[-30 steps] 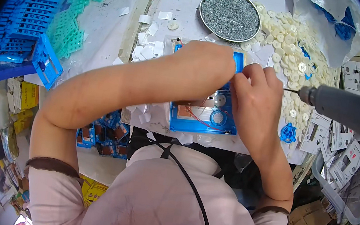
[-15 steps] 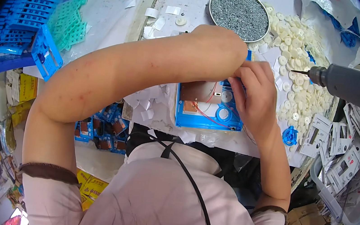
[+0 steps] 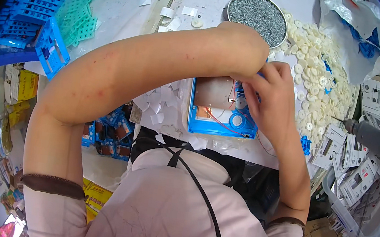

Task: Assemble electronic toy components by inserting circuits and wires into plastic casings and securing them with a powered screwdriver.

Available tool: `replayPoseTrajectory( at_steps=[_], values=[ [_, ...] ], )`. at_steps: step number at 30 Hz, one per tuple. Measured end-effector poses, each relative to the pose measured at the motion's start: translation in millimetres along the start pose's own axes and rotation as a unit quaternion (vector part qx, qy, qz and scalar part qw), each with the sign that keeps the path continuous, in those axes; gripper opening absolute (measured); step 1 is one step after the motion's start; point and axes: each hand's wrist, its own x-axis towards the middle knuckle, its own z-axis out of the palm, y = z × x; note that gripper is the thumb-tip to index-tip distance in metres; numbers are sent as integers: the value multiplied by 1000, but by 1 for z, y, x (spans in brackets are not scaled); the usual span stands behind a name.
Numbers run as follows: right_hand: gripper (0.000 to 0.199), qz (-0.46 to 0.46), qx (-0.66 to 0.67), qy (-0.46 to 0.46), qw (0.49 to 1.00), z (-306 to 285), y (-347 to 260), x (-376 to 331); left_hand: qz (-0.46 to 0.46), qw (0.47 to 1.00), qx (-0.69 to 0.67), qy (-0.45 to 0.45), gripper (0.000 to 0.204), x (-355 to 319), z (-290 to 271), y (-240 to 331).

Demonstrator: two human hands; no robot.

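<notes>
Power screwdriver (image 3: 378, 143) swung away rightward; right hand (image 3: 269, 100) shifted onto blue casing (image 3: 220, 122).

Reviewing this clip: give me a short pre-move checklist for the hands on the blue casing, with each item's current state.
1. Blue casing lies flat on the bench, open side up: ok.
2. Right hand fingers on the casing's upper right corner: ok.
3. Left hand visible: not ok, hidden behind the left forearm; its grip cannot be told.
4. Red wires lie inside the casing, not snagged: cannot tell.
5. Electric screwdriver hangs apart from both hands: ok.
6. Tray of screws close above the casing: ok.
</notes>
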Motion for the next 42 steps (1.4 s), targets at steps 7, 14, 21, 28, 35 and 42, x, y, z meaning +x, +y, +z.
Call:
replayPoseTrajectory(
  at_steps=[7,14,21,28,35,42],
  values=[
    [25,-85,-108,-67,988,-12,-14,-4,4,1000,19,13,18,0,6,-4],
    [34,-32,-13,6,999,3,-10,-14,15,1000,16,10,19,1,8,-8],
    [40,7,-49,-11,999,7,-23,-13,83,994,74,-20,17,0,9,-11],
    [40,-1,2,-9,1000,-2,-19,-24,115,955,-87,260,12,-24,54,-40],
    [33,6,5,-33,999,-7,-21,-18,2,885,-304,352,9,-86,64,-61],
    [27,-19,-79,-89,993,-17,-37,-1,-73,876,-286,382,9,-104,46,-98]
  ],
)
